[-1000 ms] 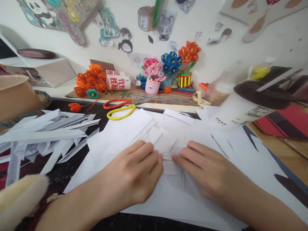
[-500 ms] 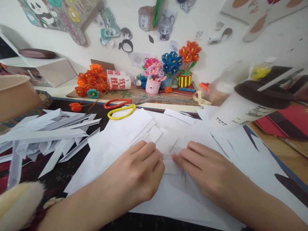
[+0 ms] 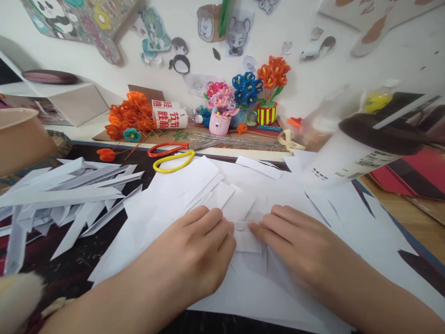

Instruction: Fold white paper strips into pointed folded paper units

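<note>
Between my two hands a narrow folded strip of white paper lies over other loose sheets. My left hand is closed, its fingertips pinching the strip's left end. At the strip's right end, my right hand is closed in the same way, with curled fingers. Small cut paper pieces lie just beyond the fingertips. Under both hands spread large white sheets. To the left is a heap of folded paper strips.
Scissors with red and yellow handles lie beyond the sheets. A cup with a dark lid stands at the right. Pipe-cleaner flowers line the back. A round tan container is at the far left.
The view has shifted slightly. Both hands keep nearly the same place and hold on the strip; my left forearm sits a little further left and lower.
</note>
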### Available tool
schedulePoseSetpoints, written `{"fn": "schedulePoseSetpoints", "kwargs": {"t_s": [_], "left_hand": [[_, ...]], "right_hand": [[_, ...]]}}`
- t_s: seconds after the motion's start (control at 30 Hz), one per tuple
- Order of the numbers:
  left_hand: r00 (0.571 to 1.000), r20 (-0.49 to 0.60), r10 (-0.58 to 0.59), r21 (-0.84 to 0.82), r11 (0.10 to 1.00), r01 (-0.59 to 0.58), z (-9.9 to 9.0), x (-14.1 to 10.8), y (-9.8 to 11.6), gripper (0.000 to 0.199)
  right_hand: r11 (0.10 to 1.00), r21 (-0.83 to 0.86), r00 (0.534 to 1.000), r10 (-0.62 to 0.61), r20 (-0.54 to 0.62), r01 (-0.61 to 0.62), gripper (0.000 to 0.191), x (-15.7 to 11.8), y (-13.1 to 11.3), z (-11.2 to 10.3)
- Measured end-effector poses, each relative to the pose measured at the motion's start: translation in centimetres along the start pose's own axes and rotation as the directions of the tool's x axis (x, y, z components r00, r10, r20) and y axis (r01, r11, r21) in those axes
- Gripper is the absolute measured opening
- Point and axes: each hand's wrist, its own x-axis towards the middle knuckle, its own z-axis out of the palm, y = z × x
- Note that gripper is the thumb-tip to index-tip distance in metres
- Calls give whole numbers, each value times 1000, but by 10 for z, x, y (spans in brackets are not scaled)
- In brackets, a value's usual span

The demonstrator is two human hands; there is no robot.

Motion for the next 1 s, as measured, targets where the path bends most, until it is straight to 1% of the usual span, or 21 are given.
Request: {"fn": "schedulePoseSetpoints", "kwargs": {"t_s": [0.1, 0.23, 0.37, 0.43, 0.5, 0.63, 0.77, 0.9, 1.0], "left_hand": [[1000, -15, -25, 36, 999, 25, 0, 0, 2, 30], [999, -31, -37, 71, 997, 39, 5, -4, 7, 33], [998, 8, -67, 91, 994, 66, 9, -7, 11, 36], [998, 15, -57, 94, 994, 55, 10, -7, 12, 36], [999, -2, -39, 92, 995, 39, 11, -7, 12, 35], [999, -22, -39, 106, 994, 41, 13, -7, 12, 34], [999, -16, -40, 134, 990, 41, 13, -8, 11, 30], [998, -43, -51, 146, 988, 57, 13, -8, 12, 28], [997, -49, -66, 169, 983, 74, 13, -8, 14, 27]], "right_hand": [[1000, 3, 1000, 10, -3, -10, 42, -2, 0, 1], [999, -1, 999, 35, 25, -35, 42, -4, -1, 1], [999, -1, 998, 43, 51, -43, 40, -6, -1, 0], [999, -2, 998, 47, 52, -47, 39, -6, -1, -1], [999, -8, 998, 41, 45, -41, 39, -5, -2, -1], [998, -44, 999, 43, 27, -41, 43, -4, -3, -3], [997, -71, 998, 45, 53, -41, 42, -4, -3, -3], [998, -65, 999, 28, 22, -27, 39, -3, -2, -1], [996, -91, 1000, 13, -5, -13, 39, -1, -4, 0]]}}
